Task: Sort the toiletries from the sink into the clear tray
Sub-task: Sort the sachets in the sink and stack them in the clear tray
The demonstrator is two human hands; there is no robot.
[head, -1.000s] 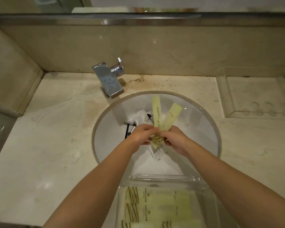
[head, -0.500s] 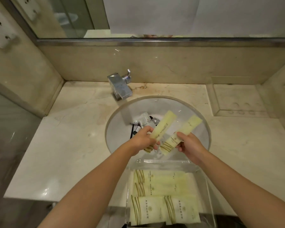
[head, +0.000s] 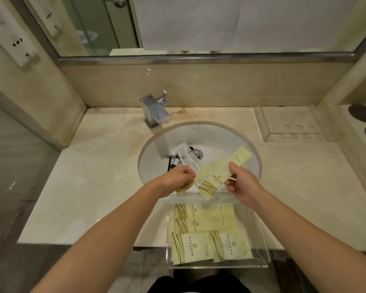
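Beside faucet [head: 155, 112], white packets [head: 185, 156] in sink [head: 224, 136].

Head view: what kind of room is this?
Likely a hotel bathroom: a round white basin under a chrome faucet, a wall mirror, and pale green packaged toiletry sachets in a clear acrylic tray.

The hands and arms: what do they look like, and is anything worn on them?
Both arms are bare as far as the picture shows: no sleeves, no watch, no bracelet. The left hand and the right hand wear no gloves, and no rings can be seen. The fingernails look short and unpainted. Nothing is marked or written on the arms.
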